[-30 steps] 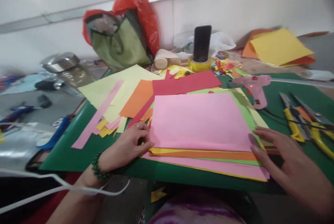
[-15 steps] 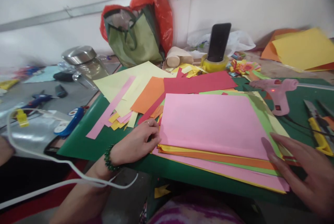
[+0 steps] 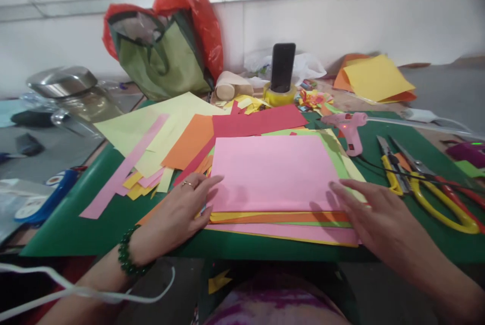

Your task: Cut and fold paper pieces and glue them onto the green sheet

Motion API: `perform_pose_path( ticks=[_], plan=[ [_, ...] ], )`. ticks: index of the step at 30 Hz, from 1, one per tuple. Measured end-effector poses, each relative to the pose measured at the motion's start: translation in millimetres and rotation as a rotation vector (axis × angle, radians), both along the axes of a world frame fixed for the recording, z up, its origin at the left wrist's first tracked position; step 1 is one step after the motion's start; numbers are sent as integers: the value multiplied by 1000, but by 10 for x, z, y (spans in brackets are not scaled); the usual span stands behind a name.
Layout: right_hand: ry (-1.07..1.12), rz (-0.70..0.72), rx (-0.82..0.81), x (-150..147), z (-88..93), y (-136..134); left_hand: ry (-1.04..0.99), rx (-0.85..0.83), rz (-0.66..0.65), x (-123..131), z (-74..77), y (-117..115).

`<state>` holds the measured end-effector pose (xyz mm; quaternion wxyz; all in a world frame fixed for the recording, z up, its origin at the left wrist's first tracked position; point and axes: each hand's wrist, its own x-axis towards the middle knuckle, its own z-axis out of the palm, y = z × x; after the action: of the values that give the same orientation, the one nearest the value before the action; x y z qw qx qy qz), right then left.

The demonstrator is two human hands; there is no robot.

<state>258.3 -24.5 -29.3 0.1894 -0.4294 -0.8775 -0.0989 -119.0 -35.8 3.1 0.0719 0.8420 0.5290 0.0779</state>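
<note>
the change of note is in the hands. half a second ago the left hand [image 3: 174, 211] had its fingers curled together at the left edge of the pink sheet [image 3: 273, 173]; its index finger is now extended over that edge, with the thumb near the lower left corner. whether these fingers pinch any paper cannot be told. the right hand [image 3: 379, 219], previously stretched along the lower right side, now sits further in, thumb tip overlapping the right edge, fingers long and loosely parted, with no grip seen. the pink sheet lies flat on top of the stack [image 3: 280, 218], between the hands, on the green mat [image 3: 94, 239]. in this inspector's judgement, the stack is now bracketed from both sides, though its near edges remain staggered: yellow, orange and green layers, then pink and yellow below. against the earlier frame, the view has swung right, bringing the scissors [image 3: 417, 165] more fully into sight beyond the glue gun [image 3: 352, 133]; the visible layer order appears unaltered.
</note>
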Motion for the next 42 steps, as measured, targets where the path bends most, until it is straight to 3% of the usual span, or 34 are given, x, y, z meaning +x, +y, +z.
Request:
perform_pose_path(
  ticks=[3, 7, 15, 20, 23, 25, 30, 33, 36, 38, 42],
  plan=[
    [-143, 195, -16, 1, 64, 34, 100, 33, -186, -4, 20, 28],
    [-302, 312, -25, -49, 142, 91, 213, 37, -348, 24, 83, 82],
    [-339, 371, 61, -22, 135, 90, 381, 220, -409, 1, 59, -19],
    [-300, 410, 41, 5, 88, 75, 432, 203, -453, -42, 100, -107],
    [-296, 436, 46, -11, 76, 88, 409, 159, -436, 3, 92, -167],
    [-297, 448, 41, -17, 71, 104, 370, 184, -356, 91, 35, -223],
    [-324, 503, 31, -24, 80, 134, 255, 437, -79, 501, -213, -371],
    [-333, 494, 72, -43, 91, 127, 150, 513, -72, 765, -317, -410],
    [-344, 472, 88, -53, 92, 119, 129, 496, -189, 938, -384, -397],
    [-357, 497, 89, -44, 86, 119, 150, 456, -236, 993, -426, -381],
    [-367, 486, 68, 4, 75, 121, 165, 412, -189, 993, -481, -397]
  ],
)
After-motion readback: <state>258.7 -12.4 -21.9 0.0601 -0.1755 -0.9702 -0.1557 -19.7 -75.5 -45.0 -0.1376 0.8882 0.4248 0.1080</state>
